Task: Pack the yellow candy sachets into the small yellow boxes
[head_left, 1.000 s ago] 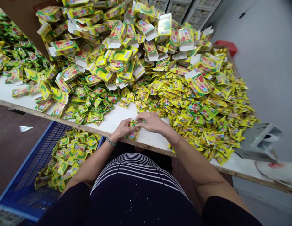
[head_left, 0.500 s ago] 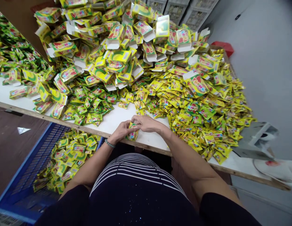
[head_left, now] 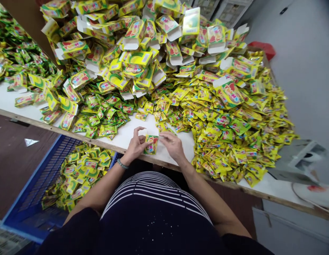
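A small yellow-green printed box (head_left: pixel 151 145) is held near the table's front edge. My left hand (head_left: pixel 138 144) grips its left side, thumb across the front, with the index finger raised over a white flap at the top. To the right of the box is my right hand (head_left: pixel 172 143), its fingers bent and drawn together, a little apart from the box. Whether anything small sits between those fingertips cannot be made out. Just beyond both hands lie a pile of green sachets (head_left: pixel 106 118) on the left and a large heap of yellow sachets (head_left: pixel 212 117) on the right.
Many small cartons (head_left: pixel 138 63), several with flaps up, are piled at the back of the white table (head_left: pixel 124 136). Below its left edge stands a blue crate (head_left: pixel 29 202) holding filled-looking boxes. A grey device (head_left: pixel 299 161) sits at the right end, and a red object (head_left: pixel 262 49) lies behind the heap.
My right hand has moved off the box to the right. The box now faces up more fully in my left hand, whose index finger has lifted. The view has shifted slightly.
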The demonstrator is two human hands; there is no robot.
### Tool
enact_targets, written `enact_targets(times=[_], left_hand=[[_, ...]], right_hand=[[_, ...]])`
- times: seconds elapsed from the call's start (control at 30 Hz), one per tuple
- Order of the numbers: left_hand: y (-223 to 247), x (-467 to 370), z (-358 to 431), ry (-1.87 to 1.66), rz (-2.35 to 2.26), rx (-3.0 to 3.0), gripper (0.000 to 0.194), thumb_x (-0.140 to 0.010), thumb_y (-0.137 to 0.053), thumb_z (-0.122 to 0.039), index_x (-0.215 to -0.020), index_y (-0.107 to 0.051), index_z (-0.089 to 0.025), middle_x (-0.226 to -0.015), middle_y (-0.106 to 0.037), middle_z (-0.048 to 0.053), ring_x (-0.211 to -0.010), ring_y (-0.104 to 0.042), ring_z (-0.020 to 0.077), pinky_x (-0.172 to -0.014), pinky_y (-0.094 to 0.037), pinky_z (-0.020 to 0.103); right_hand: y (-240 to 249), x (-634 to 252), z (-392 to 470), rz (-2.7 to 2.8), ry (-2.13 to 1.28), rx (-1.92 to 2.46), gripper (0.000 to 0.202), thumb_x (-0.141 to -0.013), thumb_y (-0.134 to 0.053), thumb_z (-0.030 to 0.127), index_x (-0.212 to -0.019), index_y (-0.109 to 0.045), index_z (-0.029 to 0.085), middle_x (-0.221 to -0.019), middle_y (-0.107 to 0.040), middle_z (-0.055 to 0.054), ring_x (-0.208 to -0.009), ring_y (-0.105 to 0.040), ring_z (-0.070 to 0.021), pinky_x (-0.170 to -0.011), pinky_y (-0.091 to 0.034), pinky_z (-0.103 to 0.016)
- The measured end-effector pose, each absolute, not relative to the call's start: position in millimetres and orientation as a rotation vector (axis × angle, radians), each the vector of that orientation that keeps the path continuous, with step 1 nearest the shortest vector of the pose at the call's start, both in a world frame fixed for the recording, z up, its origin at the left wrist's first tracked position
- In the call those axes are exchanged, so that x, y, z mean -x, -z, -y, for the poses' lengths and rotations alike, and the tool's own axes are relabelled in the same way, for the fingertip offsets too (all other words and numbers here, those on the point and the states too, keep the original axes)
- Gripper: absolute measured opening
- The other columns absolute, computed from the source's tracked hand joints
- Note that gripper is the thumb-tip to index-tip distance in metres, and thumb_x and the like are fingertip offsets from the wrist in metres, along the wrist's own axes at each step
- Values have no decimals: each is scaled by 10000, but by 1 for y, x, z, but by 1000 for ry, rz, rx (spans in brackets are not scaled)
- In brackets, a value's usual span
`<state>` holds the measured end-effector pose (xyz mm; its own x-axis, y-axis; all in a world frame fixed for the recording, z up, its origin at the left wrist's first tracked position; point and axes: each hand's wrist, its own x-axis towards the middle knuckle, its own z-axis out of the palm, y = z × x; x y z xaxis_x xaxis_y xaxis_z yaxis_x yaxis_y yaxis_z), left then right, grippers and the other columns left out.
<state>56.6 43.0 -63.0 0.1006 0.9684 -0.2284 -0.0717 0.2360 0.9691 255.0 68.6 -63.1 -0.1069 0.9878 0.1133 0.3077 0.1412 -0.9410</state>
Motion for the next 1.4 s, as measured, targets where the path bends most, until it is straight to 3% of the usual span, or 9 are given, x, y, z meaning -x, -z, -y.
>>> enact_targets(times=[0.13, 0.37, 0.5, 0.6, 0.7, 0.9, 1.1, 1.27, 1.4], left_hand=[[65, -57, -40, -1000, -1200, -1109, 693, -706, -812, -375, -1252, -410, -231, -806, -643, -38, -719, -645, 129, -683, -473, 222], [67, -58, -42, -933, -1090, -1196, 428, -781, -745, -438, -1065, -530, -199, -861, -660, -5, -801, -646, 141, -746, -496, 247], [65, -60, -45, -899, -1056, -1185, 437, -785, -734, -440, -1056, -484, -206, -786, -636, -34, -726, -628, 122, -682, -476, 225], [64, -61, -45, -938, -1101, -1116, 522, -767, -744, -441, -1080, -383, -233, -722, -616, -70, -629, -590, 104, -606, -438, 202], [66, -60, -45, -947, -1158, -1116, 570, -745, -763, -432, -1086, -346, -242, -723, -634, -72, -576, -556, 89, -574, -412, 191], [70, -59, -46, -926, -1128, -1134, 540, -770, -750, -421, -1115, -380, -233, -858, -708, 0, -682, -634, 117, -636, -464, 212], [71, -59, -45, -911, -1066, -1098, 573, -766, -763, -429, -1179, -418, -229, -874, -720, 15, -767, -690, 164, -685, -512, 247], [70, -58, -43, -883, -1150, -1243, 595, -815, -713, -448, -1303, -457, -222, -856, -724, 14, -768, -681, 162, -662, -488, 230], [67, -58, -41, -881, -1194, -1360, 570, -864, -653, -446, -1359, -482, -220, -905, -738, 27, -787, -678, 163, -689, -488, 238]], right_hand=[[78, -248, -63, 1432, -1224, 1271, 336, -781, -717, 450, -1008, -714, 204, -995, -738, -79, -881, -677, -207, -842, -551, -353], [70, -250, -73, 1713, -1142, 1210, 244, -820, -687, 438, -858, -706, 198, -818, -710, -48, -754, -649, -186, -752, -531, -325], [57, -254, -82, 1717, -1133, 1272, 405, -809, -721, 423, -1154, -684, 214, -1014, -743, -83, -808, -682, -192, -773, -547, -335], [46, -254, -86, 1902, -1062, 1209, 218, -864, -669, 368, -1009, -766, 238, -1047, -764, -66, -888, -699, -215, -844, -538, -353], [37, -252, -87, 2002, -1046, 1138, 205, -904, -619, 328, -840, -790, 234, -925, -781, -47, -896, -707, -214, -851, -523, -340], [32, -248, -95, 2053, -1078, 1273, 95, -802, -729, 238, -867, -795, 219, -893, -780, -33, -803, -687, -178, -761, -491, -289], [30, -253, -120, 2055, -1339, 1260, 165, -777, -734, 330, -832, -803, 190, -791, -777, -31, -734, -689, -184, -666, -481, -275], [26, -259, -124, 2157, -1409, 1185, 167, -799, -699, 318, -872, -811, 218, -888, -793, -37, -819, -720, -210, -728, -527, -299], [34, -259, -98, 2118, -1250, 1190, 219, -847, -654, 311, -992, -798, 233, -1040, -779, -54, -972, -723, -237, -854, -553, -351]])
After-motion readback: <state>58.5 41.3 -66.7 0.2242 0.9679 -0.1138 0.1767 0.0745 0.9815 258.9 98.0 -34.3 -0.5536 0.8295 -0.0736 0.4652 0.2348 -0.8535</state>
